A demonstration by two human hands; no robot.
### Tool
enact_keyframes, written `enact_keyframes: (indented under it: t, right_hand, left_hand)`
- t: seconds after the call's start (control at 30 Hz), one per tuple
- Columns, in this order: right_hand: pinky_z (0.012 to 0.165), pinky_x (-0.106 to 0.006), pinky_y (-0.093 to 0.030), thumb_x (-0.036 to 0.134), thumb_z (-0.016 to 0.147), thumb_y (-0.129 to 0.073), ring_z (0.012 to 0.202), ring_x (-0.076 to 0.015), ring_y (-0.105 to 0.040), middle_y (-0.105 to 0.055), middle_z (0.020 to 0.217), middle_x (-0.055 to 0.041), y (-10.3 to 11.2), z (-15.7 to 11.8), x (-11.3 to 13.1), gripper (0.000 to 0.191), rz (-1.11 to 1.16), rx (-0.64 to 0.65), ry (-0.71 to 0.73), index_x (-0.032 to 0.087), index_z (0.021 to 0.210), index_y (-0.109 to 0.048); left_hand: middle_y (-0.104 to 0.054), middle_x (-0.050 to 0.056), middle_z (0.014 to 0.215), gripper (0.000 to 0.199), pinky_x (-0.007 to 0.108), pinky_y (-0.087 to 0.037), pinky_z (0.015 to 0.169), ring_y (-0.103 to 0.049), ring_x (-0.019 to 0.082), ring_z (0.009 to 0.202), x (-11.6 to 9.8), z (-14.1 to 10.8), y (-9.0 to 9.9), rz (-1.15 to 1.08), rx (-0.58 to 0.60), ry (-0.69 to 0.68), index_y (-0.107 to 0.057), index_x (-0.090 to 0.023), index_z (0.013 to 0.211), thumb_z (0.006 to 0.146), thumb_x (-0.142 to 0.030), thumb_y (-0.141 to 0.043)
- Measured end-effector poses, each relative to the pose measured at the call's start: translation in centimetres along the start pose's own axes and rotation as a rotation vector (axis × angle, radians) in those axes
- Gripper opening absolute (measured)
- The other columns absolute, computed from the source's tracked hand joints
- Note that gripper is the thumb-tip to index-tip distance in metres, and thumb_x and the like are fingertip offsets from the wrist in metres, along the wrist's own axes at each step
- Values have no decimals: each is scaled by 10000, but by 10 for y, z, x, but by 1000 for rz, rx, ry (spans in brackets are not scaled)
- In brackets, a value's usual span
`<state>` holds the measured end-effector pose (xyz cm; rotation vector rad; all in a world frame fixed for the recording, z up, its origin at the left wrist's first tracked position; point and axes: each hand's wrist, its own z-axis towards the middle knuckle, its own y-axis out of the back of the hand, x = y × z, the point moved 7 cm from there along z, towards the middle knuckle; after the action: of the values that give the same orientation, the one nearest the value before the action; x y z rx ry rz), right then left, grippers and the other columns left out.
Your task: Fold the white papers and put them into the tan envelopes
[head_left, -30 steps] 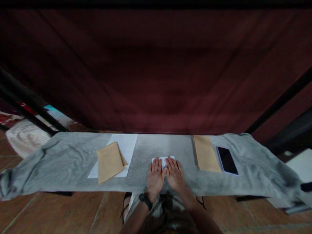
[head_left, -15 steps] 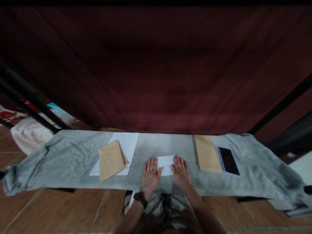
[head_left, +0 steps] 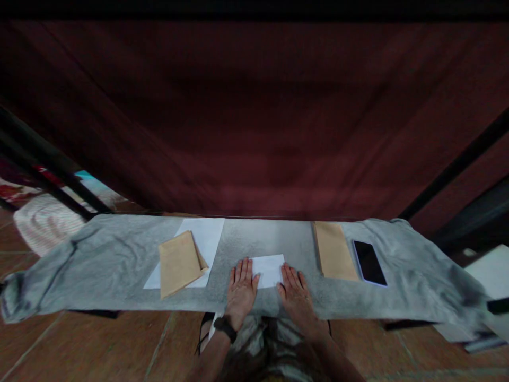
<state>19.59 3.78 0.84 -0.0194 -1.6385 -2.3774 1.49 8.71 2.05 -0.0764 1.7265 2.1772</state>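
Note:
A small folded sheet of white paper (head_left: 268,271) lies flat on the grey cloth (head_left: 242,239), right in front of me. My left hand (head_left: 242,286) rests palm down at the paper's left edge, fingers stretched out and pointing away from me. At the paper's right edge lies my right hand (head_left: 295,292), also flat, its fingers extended and slightly spread. Neither hand grips anything. Left of my hands, several brown paper envelopes (head_left: 180,264) lie on larger white sheets (head_left: 210,233).
A stack of brown envelopes (head_left: 337,252) lies to the right, beside a smartphone (head_left: 370,262) with a dark screen. A dark red curtain (head_left: 258,132) hangs behind the cloth-covered surface. Black bars (head_left: 457,164) flank it, and floor tiles (head_left: 131,345) show below.
My right hand has slid slightly back toward me, uncovering more of the paper's right side. My left hand stays by the left edge. The view has shifted slightly.

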Motion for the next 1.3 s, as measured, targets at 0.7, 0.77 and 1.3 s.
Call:
enact_keyframes:
  t: [0.7,0.77,1.3]
  right_hand:
    - [1224,-520,-267,232,1015,-415,1446,-271,-420,-462,1562,-125,7,-1,2,492,1,47,-19,164,1498,-481]
    - [1222,-512,-270,244,1024,-405,1441,-269,-430,-485,1546,-122,7,-1,1,487,14,36,-29,160,1498,-480]
    - [1242,-441,-234,351,1070,-277,1508,-222,-315,-356,1619,-86,-23,63,42,531,201,257,16,145,1542,-402]
  left_hand:
    - [-405,173,1588,607,501,-272,1232,-334,289,1503,-33,10,-15,-70,25,-42,-418,-102,1530,1032,-437,-329]
    - [-422,172,1579,598,510,-272,1229,-342,295,1499,-18,8,-10,-28,6,-19,-421,-103,1530,1033,-419,-315]
    - [-437,132,1581,549,483,-362,1193,-380,266,1481,-10,3,-10,198,7,-81,-413,-122,1536,1027,-314,-333]
